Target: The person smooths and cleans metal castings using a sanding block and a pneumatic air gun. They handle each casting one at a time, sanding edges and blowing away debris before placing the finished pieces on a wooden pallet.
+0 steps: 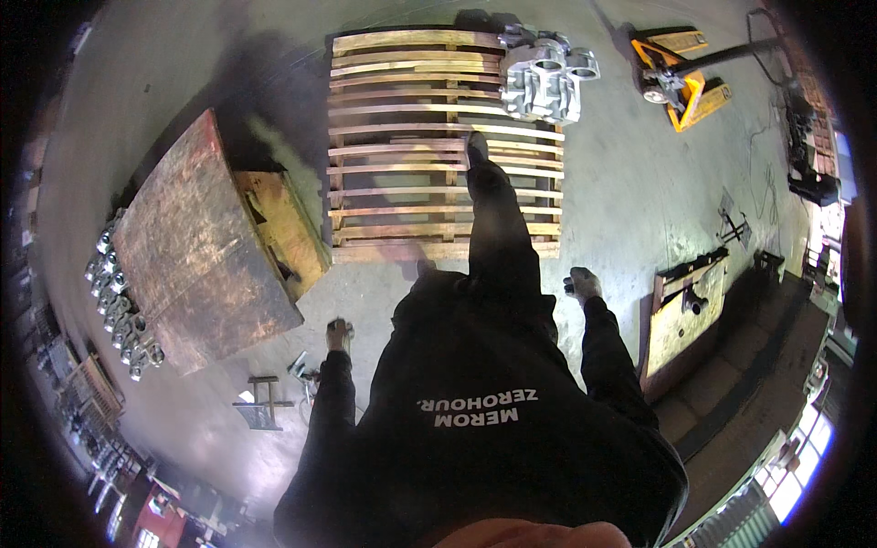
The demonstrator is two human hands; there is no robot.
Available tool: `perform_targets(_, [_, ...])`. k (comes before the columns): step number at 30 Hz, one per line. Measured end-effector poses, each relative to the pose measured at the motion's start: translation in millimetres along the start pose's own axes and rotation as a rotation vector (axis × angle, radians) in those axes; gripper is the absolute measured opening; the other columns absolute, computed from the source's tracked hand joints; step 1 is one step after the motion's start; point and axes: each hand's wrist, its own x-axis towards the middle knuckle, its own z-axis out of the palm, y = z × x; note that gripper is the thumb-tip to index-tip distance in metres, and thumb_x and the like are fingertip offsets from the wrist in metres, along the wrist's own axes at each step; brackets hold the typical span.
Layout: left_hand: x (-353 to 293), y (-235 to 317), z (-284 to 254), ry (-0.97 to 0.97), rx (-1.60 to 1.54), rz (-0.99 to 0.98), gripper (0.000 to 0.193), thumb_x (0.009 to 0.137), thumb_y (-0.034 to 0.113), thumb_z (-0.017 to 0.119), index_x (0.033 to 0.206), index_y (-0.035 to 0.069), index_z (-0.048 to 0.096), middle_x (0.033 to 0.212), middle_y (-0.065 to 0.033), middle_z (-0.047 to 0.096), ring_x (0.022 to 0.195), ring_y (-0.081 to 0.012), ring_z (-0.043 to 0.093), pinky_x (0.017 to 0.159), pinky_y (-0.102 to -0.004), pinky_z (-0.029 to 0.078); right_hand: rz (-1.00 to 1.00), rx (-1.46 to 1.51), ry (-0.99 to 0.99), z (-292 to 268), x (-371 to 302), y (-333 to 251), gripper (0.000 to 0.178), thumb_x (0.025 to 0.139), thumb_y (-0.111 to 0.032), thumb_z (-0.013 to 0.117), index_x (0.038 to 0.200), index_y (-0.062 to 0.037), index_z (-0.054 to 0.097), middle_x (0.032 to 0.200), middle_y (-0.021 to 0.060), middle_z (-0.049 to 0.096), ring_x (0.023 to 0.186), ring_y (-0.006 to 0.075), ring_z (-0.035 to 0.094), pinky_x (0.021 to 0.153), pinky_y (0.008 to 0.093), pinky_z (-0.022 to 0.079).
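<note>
My left hand (339, 335) hangs low beside my left leg. Nothing shows in it, and its fingers are loosely apart. Over the grey floor on the other side, my right hand (582, 284) also hangs empty, with its fingers slightly spread. Neither hand touches anything. My one foot (477, 151) is on or over the slatted wooden pallet (393, 171) in front of me. Silver cast metal parts (548, 82) are grouped on the pallet's far right corner.
A worn wooden table (196, 247) stands at the left, with several metal castings (119, 306) along its far side. A yellow pallet jack (681, 78) is at the far right. A yellowish worktop (685, 310) stands nearer on the right. A small metal stand (263, 402) is at the lower left.
</note>
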Motion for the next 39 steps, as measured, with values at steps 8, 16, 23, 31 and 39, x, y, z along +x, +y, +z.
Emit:
perform_targets(8, [-67.4,80.6,127.5,0.223,0.132,-0.196,0.018,0.098,0.031,0.058,0.101,0.013,0.057,0.081,-0.0066,0.064,0.063,-0.0172,0.06,0.052,-0.0313,0.049,-0.106,-0.675,-0.166,59.5,206.8,-207.8,0.028,0.091,-0.03,0.06,0.104,-0.0071,0.069,0.091,0.0163,0.072,0.074,0.0265,0.07,0.067,0.0387,0.056])
perform_targets(16, [-117.1,206.2,256.8,0.021,0.155,-0.202,0.032,0.101,0.02,0.053,0.129,0.004,0.05,0.102,-0.0104,0.067,0.085,-0.0182,0.066,0.076,-0.034,0.055,-1.123,-1.186,0.41,173.4,512.7,-518.1,0.07,0.088,-0.049,0.064,0.141,-0.0087,0.042,0.137,0.0214,0.05,0.128,0.037,0.049,0.103,0.0507,0.042])
perform_targets(23, [-193.1,231.6,260.4,0.457,0.305,-0.293,0.036,0.101,0.033,0.052,0.122,0.004,0.058,0.093,-0.0083,0.069,0.083,-0.0199,0.066,0.075,-0.0347,0.054,-1.039,-2.207,-0.101,166.2,719.8,-609.8,0.062,0.093,-0.055,0.058,0.132,-0.0066,0.057,0.134,0.0118,0.06,0.121,0.0267,0.058,0.099,0.037,0.046])
perform_targets(31, [-213.2,230.6,305.2,0.295,0.287,-0.387,0.037,0.101,0.031,0.054,0.12,-0.001,0.058,0.092,-0.0098,0.069,0.08,-0.0167,0.065,0.074,-0.0325,0.053,-0.728,-1.517,0.101,179.5,689.4,-604.8,0.089,0.086,-0.078,0.042,0.111,0.0028,0.069,0.108,0.0282,0.068,0.106,0.0452,0.064,0.091,0.0527,0.049])
perform_targets(39, [-323.7,139.2,282.5,0.478,0.12,-0.484,0.037,0.096,0.036,0.056,0.106,0.001,0.063,0.085,-0.0096,0.069,0.073,-0.017,0.065,0.067,-0.0341,0.053,-0.868,-1.608,-0.23,290.1,532.2,-558.6,0.071,0.091,-0.065,0.046,0.108,0.0018,0.067,0.095,0.0296,0.068,0.095,0.0485,0.065,0.076,0.0545,0.051])
